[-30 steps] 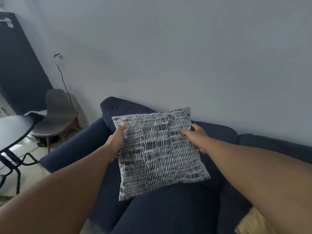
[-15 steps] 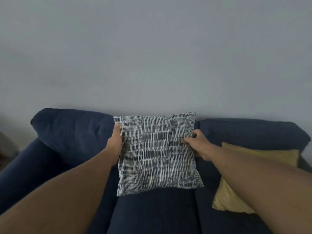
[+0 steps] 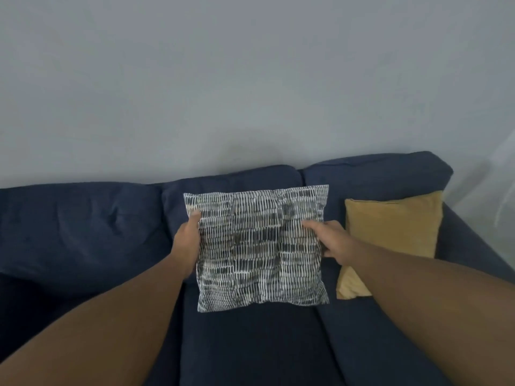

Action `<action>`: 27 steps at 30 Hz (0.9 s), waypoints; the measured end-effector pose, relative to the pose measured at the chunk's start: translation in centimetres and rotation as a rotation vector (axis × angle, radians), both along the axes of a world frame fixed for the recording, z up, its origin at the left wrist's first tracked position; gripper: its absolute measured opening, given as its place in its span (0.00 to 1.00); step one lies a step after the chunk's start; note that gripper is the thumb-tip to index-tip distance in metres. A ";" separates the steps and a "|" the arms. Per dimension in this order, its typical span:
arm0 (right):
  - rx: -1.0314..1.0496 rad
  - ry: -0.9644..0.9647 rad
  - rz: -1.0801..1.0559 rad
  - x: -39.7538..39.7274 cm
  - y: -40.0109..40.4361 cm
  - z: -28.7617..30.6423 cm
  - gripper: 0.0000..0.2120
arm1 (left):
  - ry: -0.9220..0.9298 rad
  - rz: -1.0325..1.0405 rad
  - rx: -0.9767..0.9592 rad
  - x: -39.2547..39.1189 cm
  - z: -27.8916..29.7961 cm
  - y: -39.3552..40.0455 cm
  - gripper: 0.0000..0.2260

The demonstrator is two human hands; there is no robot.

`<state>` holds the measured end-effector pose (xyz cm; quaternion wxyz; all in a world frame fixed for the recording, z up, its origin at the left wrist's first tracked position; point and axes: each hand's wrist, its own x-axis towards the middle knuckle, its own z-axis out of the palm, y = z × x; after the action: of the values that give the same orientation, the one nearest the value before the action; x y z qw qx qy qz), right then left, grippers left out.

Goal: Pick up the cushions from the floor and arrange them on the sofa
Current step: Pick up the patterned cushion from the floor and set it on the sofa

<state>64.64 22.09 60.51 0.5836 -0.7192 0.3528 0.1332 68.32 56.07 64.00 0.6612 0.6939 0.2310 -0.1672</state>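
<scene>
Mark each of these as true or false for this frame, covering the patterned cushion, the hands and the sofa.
1. Both hands hold the patterned cushion. True: the left hand grips its left edge, the right hand its right edge.
2. The yellow cushion lies on the floor. False: it leans against the sofa backrest, on the right.
3. The sofa is dark blue. True.
4. The patterned cushion is plain red. False: it is dark with white line markings.
5. The two cushions overlap. False: a gap separates them.
</scene>
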 end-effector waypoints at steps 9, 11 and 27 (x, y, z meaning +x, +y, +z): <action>-0.003 0.033 0.096 1.0 0.6 -3.2 0.19 | 0.066 0.016 0.177 0.9 -6.6 0.6 0.13; 0.005 0.036 0.131 2.3 0.4 -4.9 0.17 | 0.083 0.030 0.246 1.2 -8.0 1.0 0.13; 0.043 0.146 0.080 10.1 0.4 -18.5 0.11 | 0.151 0.127 0.222 6.3 -19.0 1.0 0.11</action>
<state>74.71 22.49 42.02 0.5660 -0.7082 0.3626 0.2161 74.59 57.10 45.00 0.5704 0.7321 0.3406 -0.1505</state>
